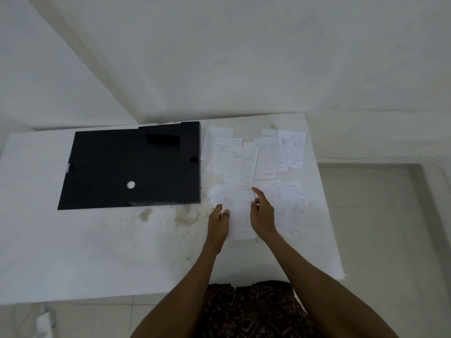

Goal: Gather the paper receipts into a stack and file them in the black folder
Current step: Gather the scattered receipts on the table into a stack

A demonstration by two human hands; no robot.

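Gathering has barely started. Receipts (256,164) are fanned loose and overlapping across the right half of the white counter (97,252), one cluster at the back, another nearer the person. Black folder (131,167) lies open and flat to their left, its right edge just beside the nearest slips; a small white disc (131,184) sits on it.

Left hand (219,222) has its grip pinched on the left edge of a long receipt at the near edge of the spread. Right hand (262,214) rests on the same paper's right side, fingers apart, index finger pointing out over the pile; not clamped on anything that I can see.

Risks, as I judge them:
- Thin slips on a smooth counter: sweeping them together can push some sideways, and the rightmost ones lie near the counter edge, so they could go off.
- Overlaps are uneven, so sliding one under another may crease or fold corners.
- A one-sided pinch on a long slip will let it droop and snag the others.
- Far cluster needs a reach; easy to leave a slip behind.
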